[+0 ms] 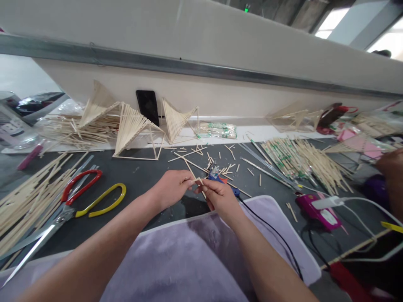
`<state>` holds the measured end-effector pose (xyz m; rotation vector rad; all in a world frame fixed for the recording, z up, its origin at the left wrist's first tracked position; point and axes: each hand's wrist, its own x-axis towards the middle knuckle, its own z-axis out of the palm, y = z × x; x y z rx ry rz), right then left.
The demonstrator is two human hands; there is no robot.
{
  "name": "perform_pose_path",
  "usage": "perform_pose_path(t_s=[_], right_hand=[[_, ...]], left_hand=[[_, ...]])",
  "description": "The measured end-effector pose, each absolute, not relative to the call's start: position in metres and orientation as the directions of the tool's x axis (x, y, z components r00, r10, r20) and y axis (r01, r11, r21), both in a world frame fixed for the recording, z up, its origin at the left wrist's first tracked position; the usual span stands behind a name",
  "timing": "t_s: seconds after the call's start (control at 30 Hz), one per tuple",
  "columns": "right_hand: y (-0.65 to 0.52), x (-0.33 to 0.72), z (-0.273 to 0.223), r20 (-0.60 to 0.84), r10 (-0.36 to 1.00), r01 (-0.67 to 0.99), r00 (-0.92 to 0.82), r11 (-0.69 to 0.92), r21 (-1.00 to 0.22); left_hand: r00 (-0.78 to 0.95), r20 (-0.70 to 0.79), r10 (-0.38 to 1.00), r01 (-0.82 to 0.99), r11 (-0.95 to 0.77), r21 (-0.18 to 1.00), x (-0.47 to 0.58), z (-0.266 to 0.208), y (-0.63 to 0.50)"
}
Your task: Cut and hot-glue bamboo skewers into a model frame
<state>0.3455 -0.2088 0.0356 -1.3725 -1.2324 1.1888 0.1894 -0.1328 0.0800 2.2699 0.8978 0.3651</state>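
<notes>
My left hand is closed, its thumb and fingers pinching one side of a small frame of thin wooden sticks. On the other side my right hand is closed on the same sticks, and the two sets of fingertips nearly meet at a joint. Part of the frame is hidden by my fingers. Just beyond my right hand lies a blue glue gun with an orange trigger, its black cord trailing to the right. Short stick pieces are scattered around it.
Large scissors with red and yellow handles lie at left over long sticks. Twisted stick models and a phone stand at the back. At right are stick bundles, a pink power adapter and another person's arm.
</notes>
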Motion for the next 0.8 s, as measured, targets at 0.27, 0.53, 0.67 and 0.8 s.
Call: perform_pose_path(t_s=[0.27,0.53,0.67,0.8], right_hand=[[-0.2085,0.3473,0.0336,-0.073,0.997,0.141,0.029,-0.076,-0.987],[-0.2088,0.3467,0.0343,-0.078,0.996,0.136,0.038,-0.083,-0.987],[-0.209,0.3464,0.0354,-0.081,0.996,0.133,0.041,-0.086,-0.987],[-0.2093,0.3461,0.0354,-0.08,0.996,0.128,0.042,-0.085,-0.988]], left_hand=[[0.718,0.003,0.696,0.507,-0.526,0.683,0.1905,0.0797,-0.1333],[0.721,-0.003,0.692,0.51,-0.528,0.679,0.1906,0.0797,-0.133],[0.725,0.003,0.688,0.502,-0.531,0.683,0.1904,0.0792,-0.1324],[0.728,-0.001,0.685,0.501,-0.532,0.683,0.1904,0.0794,-0.1323]])
